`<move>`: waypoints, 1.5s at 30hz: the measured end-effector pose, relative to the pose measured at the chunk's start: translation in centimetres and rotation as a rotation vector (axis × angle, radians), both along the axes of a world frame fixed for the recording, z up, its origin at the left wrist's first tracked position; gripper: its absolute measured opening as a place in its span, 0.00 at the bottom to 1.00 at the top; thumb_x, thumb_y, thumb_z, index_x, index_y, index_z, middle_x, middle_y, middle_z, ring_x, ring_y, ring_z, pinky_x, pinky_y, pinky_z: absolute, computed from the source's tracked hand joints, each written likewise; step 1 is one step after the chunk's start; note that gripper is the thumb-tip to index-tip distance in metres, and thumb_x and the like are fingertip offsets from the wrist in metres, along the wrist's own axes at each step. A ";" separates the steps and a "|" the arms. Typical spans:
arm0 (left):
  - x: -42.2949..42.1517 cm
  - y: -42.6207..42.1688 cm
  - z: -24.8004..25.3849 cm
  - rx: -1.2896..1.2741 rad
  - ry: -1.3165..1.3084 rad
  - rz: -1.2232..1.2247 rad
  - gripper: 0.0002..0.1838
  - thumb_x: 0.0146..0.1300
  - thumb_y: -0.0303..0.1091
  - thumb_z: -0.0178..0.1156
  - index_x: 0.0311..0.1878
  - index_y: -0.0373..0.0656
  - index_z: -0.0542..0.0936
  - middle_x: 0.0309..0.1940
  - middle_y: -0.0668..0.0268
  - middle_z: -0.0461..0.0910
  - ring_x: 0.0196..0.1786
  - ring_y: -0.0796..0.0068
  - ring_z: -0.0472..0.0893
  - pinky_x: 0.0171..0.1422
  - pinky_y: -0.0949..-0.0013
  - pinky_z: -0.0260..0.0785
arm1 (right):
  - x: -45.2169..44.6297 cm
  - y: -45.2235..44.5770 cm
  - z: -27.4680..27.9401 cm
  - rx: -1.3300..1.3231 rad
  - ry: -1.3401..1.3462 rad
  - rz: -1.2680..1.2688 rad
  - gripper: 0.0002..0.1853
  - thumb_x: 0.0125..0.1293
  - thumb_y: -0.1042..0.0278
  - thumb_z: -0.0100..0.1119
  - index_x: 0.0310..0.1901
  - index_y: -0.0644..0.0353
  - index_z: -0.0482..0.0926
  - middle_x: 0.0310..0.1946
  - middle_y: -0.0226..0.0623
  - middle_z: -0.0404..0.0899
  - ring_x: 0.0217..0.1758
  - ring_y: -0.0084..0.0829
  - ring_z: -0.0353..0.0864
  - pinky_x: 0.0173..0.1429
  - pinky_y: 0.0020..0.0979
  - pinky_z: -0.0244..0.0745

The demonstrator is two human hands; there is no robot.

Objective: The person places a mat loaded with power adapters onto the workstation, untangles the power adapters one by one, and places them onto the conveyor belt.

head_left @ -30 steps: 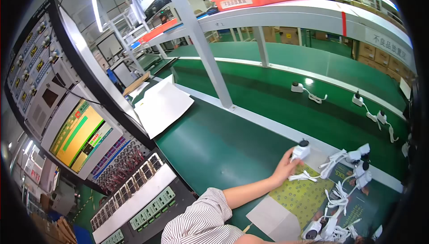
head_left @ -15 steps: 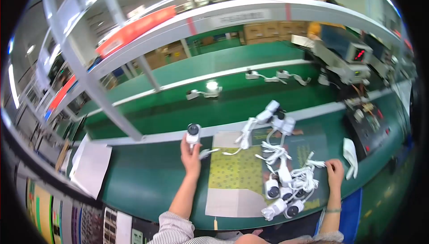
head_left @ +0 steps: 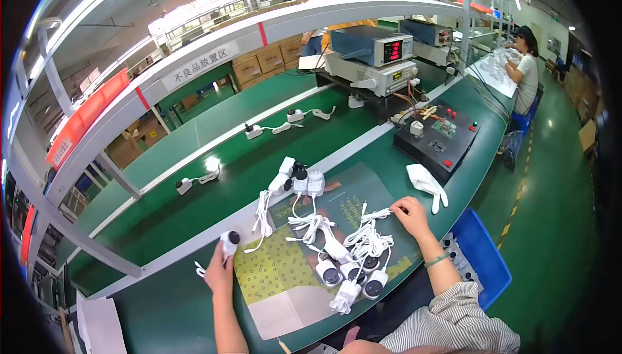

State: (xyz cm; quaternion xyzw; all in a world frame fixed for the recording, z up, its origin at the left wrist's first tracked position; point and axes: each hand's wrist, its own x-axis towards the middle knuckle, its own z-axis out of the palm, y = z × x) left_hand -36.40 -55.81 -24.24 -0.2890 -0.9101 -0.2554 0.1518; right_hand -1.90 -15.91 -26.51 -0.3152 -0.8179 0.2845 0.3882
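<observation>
1 charger [head_left: 229, 245] is grasped by the left hand [head_left: 220, 270]; the right hand [head_left: 413, 216], newly in view, pinches 1 cable [head_left: 381, 213]: both occupied.

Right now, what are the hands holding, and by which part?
Left hand: white adapter, by its lower body. Right hand: white cable, apparently by its end.

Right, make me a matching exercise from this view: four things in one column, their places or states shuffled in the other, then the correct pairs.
Things
1. left hand
2. white cloth glove
3. right hand
4. blue plastic bin

Places or states
A. just off the edge of the green table, near a striped fabric sleeve
B. pinching a thin white cable
C. holding a white plastic adapter
D. lying on the table, beside a flat black box

Pairs: 1-C, 2-D, 3-B, 4-A
</observation>
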 end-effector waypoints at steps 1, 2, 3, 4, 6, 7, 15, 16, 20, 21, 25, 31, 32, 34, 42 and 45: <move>0.2 -0.1 0.5 -0.059 0.029 -0.053 0.26 0.62 0.32 0.67 0.65 0.55 0.77 0.46 0.61 0.86 0.41 0.63 0.86 0.42 0.63 0.75 | -0.5 -0.1 -0.1 0.001 0.000 0.011 0.05 0.59 0.66 0.66 0.32 0.57 0.86 0.32 0.34 0.82 0.39 0.36 0.79 0.43 0.35 0.74; 0.0 -0.5 0.3 -0.009 0.150 -0.073 0.25 0.61 0.32 0.67 0.63 0.55 0.78 0.44 0.61 0.86 0.40 0.62 0.86 0.42 0.63 0.75 | -0.6 -0.1 -0.2 0.006 0.000 0.009 0.05 0.59 0.66 0.66 0.31 0.57 0.86 0.32 0.34 0.82 0.39 0.37 0.79 0.43 0.36 0.74; -0.4 -0.5 -0.1 0.047 0.269 -0.109 0.24 0.61 0.32 0.67 0.62 0.54 0.79 0.42 0.61 0.86 0.39 0.60 0.85 0.42 0.63 0.76 | -0.2 0.1 -0.1 0.015 -0.001 -0.011 0.05 0.58 0.66 0.66 0.31 0.57 0.86 0.32 0.34 0.82 0.39 0.37 0.79 0.43 0.36 0.74; -0.3 -0.2 0.2 0.194 0.347 -0.113 0.22 0.61 0.31 0.67 0.60 0.53 0.81 0.40 0.60 0.86 0.37 0.59 0.85 0.40 0.62 0.76 | -0.2 0.4 -0.6 0.012 -0.030 -0.010 0.05 0.57 0.65 0.66 0.30 0.56 0.86 0.31 0.35 0.82 0.39 0.39 0.79 0.45 0.38 0.74; 0.2 -0.4 0.7 0.195 0.054 -0.068 0.22 0.62 0.27 0.65 0.61 0.50 0.80 0.48 0.57 0.86 0.45 0.62 0.87 0.46 0.64 0.77 | -0.3 1.0 -1.6 0.102 -0.020 0.024 0.05 0.59 0.64 0.65 0.32 0.56 0.85 0.35 0.36 0.83 0.44 0.40 0.80 0.50 0.39 0.74; -0.8 -0.3 -0.6 0.205 -0.049 -0.097 0.22 0.62 0.26 0.65 0.61 0.48 0.80 0.48 0.56 0.85 0.47 0.61 0.86 0.50 0.65 0.76 | 0.0 0.5 -1.0 0.071 -0.046 0.007 0.05 0.60 0.64 0.65 0.33 0.55 0.85 0.35 0.35 0.84 0.44 0.39 0.80 0.51 0.39 0.74; -1.8 -0.8 -1.2 0.323 -0.196 -0.191 0.22 0.67 0.23 0.59 0.65 0.39 0.75 0.37 0.58 0.84 0.36 0.71 0.81 0.43 0.70 0.74 | 0.2 0.4 -0.7 0.015 -0.040 0.011 0.08 0.62 0.59 0.63 0.34 0.52 0.86 0.36 0.31 0.82 0.46 0.37 0.78 0.51 0.36 0.74; -2.0 -0.9 -1.3 0.240 -0.227 -0.180 0.23 0.67 0.23 0.59 0.65 0.40 0.74 0.35 0.59 0.83 0.33 0.72 0.80 0.40 0.70 0.73 | 0.2 0.5 -0.8 0.021 -0.041 0.015 0.08 0.62 0.59 0.63 0.34 0.51 0.86 0.37 0.31 0.82 0.46 0.36 0.78 0.51 0.37 0.74; -1.6 -0.7 -1.6 0.154 -0.161 -0.148 0.27 0.65 0.24 0.61 0.68 0.43 0.71 0.30 0.60 0.81 0.27 0.72 0.76 0.34 0.68 0.70 | 0.4 0.4 -1.0 0.044 -0.047 0.003 0.08 0.63 0.59 0.62 0.35 0.51 0.87 0.37 0.30 0.83 0.47 0.36 0.78 0.51 0.36 0.74; -1.3 -0.8 -1.5 0.161 -0.148 -0.139 0.27 0.65 0.25 0.62 0.68 0.43 0.71 0.32 0.61 0.81 0.27 0.72 0.76 0.35 0.68 0.70 | 0.4 0.4 -1.0 0.039 -0.059 0.000 0.08 0.63 0.60 0.62 0.35 0.52 0.87 0.36 0.30 0.83 0.47 0.35 0.78 0.51 0.36 0.74; 0.2 0.5 -0.1 0.171 -0.032 -0.127 0.29 0.62 0.26 0.64 0.67 0.44 0.72 0.36 0.61 0.81 0.30 0.70 0.77 0.37 0.68 0.70 | 0.2 0.4 -0.9 0.052 -0.054 0.003 0.08 0.63 0.61 0.62 0.36 0.51 0.87 0.36 0.30 0.83 0.47 0.35 0.79 0.52 0.35 0.74; -1.5 -0.4 -2.1 0.147 0.099 -0.122 0.23 0.62 0.28 0.63 0.62 0.44 0.74 0.32 0.61 0.79 0.30 0.65 0.78 0.35 0.65 0.70 | 0.2 0.4 -0.8 0.049 -0.063 0.003 0.07 0.63 0.61 0.62 0.35 0.51 0.87 0.36 0.30 0.82 0.46 0.35 0.79 0.51 0.35 0.74; -1.0 -0.3 -1.5 0.127 0.022 -0.081 0.19 0.62 0.29 0.63 0.58 0.43 0.76 0.31 0.62 0.79 0.29 0.65 0.79 0.35 0.64 0.70 | 0.2 0.4 -0.7 0.051 -0.057 0.002 0.07 0.63 0.61 0.62 0.35 0.51 0.87 0.36 0.30 0.82 0.46 0.35 0.79 0.50 0.35 0.74; -0.9 -0.2 -1.3 0.104 -0.009 -0.064 0.12 0.63 0.29 0.63 0.49 0.43 0.77 0.28 0.63 0.77 0.27 0.63 0.78 0.33 0.63 0.69 | 0.3 0.1 -0.6 0.046 -0.046 -0.005 0.07 0.63 0.61 0.63 0.35 0.52 0.87 0.36 0.30 0.82 0.45 0.35 0.79 0.50 0.35 0.74; -0.7 0.1 -1.6 0.054 0.112 -0.068 0.06 0.60 0.29 0.62 0.34 0.42 0.74 0.23 0.58 0.79 0.26 0.54 0.80 0.30 0.58 0.69 | 0.3 0.2 -0.5 0.047 -0.070 -0.013 0.07 0.61 0.61 0.63 0.34 0.52 0.87 0.36 0.32 0.82 0.47 0.37 0.79 0.51 0.36 0.75; -0.4 0.0 -1.2 0.017 0.083 -0.039 0.04 0.60 0.29 0.60 0.34 0.44 0.75 0.21 0.62 0.77 0.24 0.60 0.79 0.29 0.61 0.68 | 0.2 0.1 -0.5 0.047 -0.045 -0.010 0.06 0.61 0.62 0.63 0.34 0.52 0.87 0.36 0.32 0.82 0.46 0.37 0.78 0.50 0.37 0.75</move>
